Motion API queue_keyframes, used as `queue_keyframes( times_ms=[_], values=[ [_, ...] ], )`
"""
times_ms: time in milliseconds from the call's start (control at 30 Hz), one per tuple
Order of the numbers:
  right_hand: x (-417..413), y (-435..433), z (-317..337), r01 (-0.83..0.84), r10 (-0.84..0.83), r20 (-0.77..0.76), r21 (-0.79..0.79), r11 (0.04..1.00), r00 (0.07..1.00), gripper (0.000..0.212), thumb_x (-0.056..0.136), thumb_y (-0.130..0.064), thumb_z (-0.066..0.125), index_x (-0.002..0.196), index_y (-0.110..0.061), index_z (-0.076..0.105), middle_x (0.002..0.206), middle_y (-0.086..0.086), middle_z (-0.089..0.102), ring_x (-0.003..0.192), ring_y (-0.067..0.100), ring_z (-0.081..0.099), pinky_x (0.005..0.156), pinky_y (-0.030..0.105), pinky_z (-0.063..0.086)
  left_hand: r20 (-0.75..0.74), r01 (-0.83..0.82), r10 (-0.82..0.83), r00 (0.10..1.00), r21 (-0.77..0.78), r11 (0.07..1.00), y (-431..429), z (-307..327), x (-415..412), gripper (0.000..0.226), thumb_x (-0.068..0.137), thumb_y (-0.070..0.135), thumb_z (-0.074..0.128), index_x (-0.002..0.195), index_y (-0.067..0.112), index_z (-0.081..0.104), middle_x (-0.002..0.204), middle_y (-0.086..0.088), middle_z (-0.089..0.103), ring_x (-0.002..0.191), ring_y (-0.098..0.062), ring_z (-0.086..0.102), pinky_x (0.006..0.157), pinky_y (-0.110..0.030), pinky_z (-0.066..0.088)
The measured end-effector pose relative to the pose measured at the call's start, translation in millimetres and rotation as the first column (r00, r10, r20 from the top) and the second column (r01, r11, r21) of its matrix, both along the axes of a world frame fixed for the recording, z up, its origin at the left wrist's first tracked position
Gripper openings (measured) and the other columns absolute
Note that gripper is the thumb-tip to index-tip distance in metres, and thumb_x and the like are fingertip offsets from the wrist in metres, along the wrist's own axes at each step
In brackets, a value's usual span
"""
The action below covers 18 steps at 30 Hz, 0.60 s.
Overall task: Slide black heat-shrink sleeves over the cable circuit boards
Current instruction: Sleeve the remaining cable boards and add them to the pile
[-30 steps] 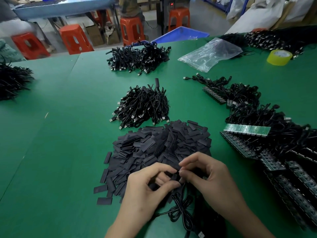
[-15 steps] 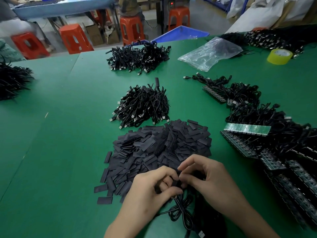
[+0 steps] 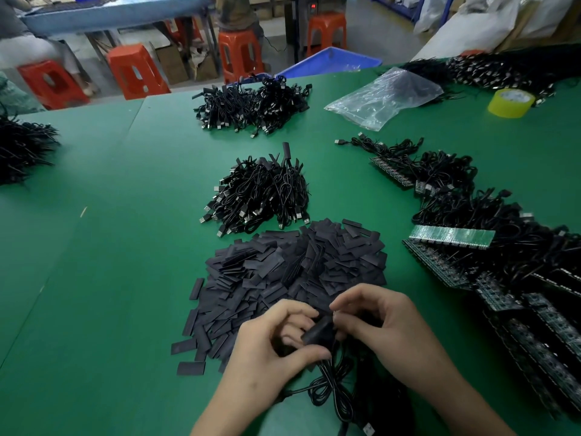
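Mid-batch. Left hand (image 3: 276, 338) pinches one black sleeve (image 3: 317, 332) just above the counter (image 3: 110, 278). Right hand (image 3: 386, 328) pinches its far end, fingers curled. Board is hidden, so can't tell how far on the sleeve is. Its cable (image 3: 330, 391) trails toward me.

Done, by my read: middle cable heap (image 3: 261, 196) and far cable heap (image 3: 251, 105).

Left: big sleeve pile (image 3: 292, 269) and bare-board cables (image 3: 471, 269) at right, plenty.

Containers: plastic bag (image 3: 383, 96) lies flat and looks empty. Blue bin (image 3: 330, 62) is past the counter edge, contents not visible.
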State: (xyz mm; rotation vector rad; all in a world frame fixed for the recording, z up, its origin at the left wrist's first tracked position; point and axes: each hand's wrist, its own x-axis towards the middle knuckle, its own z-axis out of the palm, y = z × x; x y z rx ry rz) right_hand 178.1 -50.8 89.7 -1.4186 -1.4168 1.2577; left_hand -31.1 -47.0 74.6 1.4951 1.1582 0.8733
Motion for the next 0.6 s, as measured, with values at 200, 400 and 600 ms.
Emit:
queue_keyframes(
  times_ms=[200, 400, 600],
  values=[
    [0.6, 0.3, -4.2, 0.027, -0.037, -0.126, -0.08, 0.996, 0.991, 0.02, 0.088, -0.013, 0.078, 0.09, -0.032, 0.079, 0.079, 0.003, 0.078, 0.075, 0.015, 0.076, 0.067, 0.014, 0.053, 0.233, 0.043, -0.008, 0.972, -0.145, 0.989, -7.5, -2.6, -7.7, 0.028, 0.078, 0.016, 0.08, 0.104, 0.022, 0.08, 0.081, -0.016, 0.078, 0.078, -0.022, 0.076, 0.076, -0.027, 0.059],
    [-1.4, 0.0, -7.2, -0.019, 0.0, -0.163, -0.111, 0.994, 0.987, 0.013, 0.087, -0.017, 0.077, 0.092, -0.029, 0.08, 0.082, 0.004, 0.078, 0.077, 0.017, 0.076, 0.068, 0.015, 0.053, 0.323, 0.082, -0.007, 0.946, -0.217, 0.973, -4.4, -2.7, -6.9, 0.025, 0.072, 0.024, 0.084, 0.096, 0.017, 0.082, 0.08, -0.022, 0.076, 0.076, -0.024, 0.077, 0.071, -0.031, 0.059],
    [3.1, 2.7, -6.4, -0.078, 0.06, -0.162, -0.11, 0.991, 0.985, 0.013, 0.09, -0.014, 0.077, 0.092, -0.026, 0.08, 0.081, 0.006, 0.078, 0.076, 0.017, 0.076, 0.069, 0.015, 0.052, 0.362, 0.119, -0.043, 0.931, -0.191, 0.974, -2.7, -10.4, -7.5, 0.035, 0.067, 0.037, 0.093, 0.091, 0.014, 0.082, 0.081, -0.022, 0.076, 0.077, -0.026, 0.076, 0.069, -0.032, 0.059]
  ],
)
